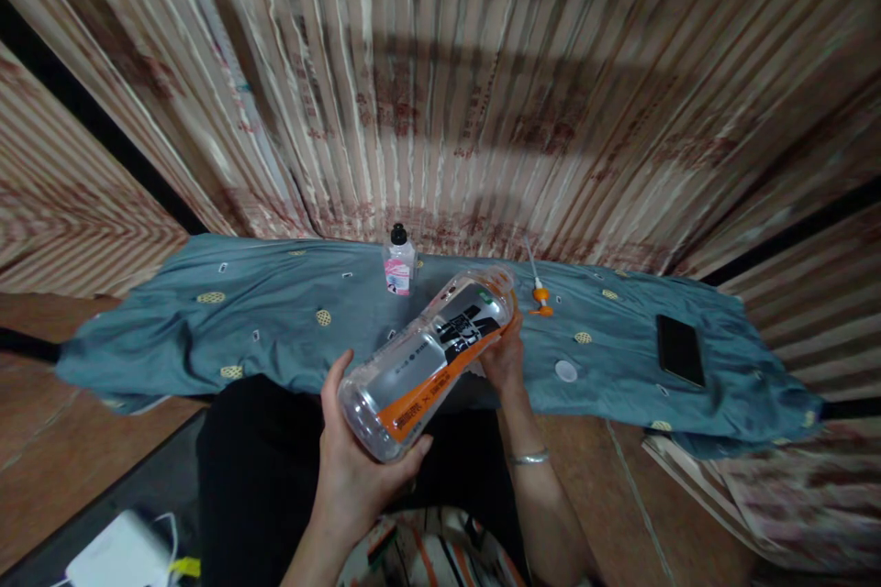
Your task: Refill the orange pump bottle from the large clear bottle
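A large clear bottle with an orange and black label lies tilted across both hands above my lap, its neck toward the upper right. My left hand cups its base, thumb and fingers on either side. Near the neck, my right hand grips the bottle from the right and below. Behind it a small bottle with a black cap and pink label stands upright on the cloth. To the right lies an orange pump head with a thin clear tube. A round white disc rests closer to me.
A teal cloth with pineapple prints covers the narrow table. A black phone lies at its right. Striped curtains hang behind and at the sides. At the lower left a white box with a cable sits on a dark surface.
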{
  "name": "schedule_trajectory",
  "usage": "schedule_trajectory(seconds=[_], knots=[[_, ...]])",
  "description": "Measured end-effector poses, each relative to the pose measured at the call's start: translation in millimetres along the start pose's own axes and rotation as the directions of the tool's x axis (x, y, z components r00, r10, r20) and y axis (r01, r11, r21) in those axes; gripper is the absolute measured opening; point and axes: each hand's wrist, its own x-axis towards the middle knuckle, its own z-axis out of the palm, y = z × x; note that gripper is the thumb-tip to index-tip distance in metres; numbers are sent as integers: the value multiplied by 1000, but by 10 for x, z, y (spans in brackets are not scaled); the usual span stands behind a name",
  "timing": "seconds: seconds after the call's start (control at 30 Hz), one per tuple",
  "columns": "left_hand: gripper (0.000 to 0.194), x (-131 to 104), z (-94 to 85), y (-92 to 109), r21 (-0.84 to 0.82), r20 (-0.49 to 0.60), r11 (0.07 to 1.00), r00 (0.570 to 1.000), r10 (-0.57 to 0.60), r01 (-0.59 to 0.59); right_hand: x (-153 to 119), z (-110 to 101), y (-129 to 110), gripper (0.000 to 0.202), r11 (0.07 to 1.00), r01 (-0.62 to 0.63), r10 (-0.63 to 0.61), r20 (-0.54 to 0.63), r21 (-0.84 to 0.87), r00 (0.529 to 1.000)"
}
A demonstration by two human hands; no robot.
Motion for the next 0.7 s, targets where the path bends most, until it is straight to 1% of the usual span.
schedule_trajectory(seconds=[0.23,0.53,0.7], knots=[[105,0,3,-21,7,-12,1000,1000,17,-17,-15,-4,-11,63,1000,1,-1,3,24,1000],[105,1,-8,-23,20,-3,999,1000,27,-27,-7,-1,39,68,999,-18,18,-1,-28,1000],[106,2,4,-15,3,-14,1000,1000,13,-13,-11,4,25,65,999,26,-26,5,22,1000]])
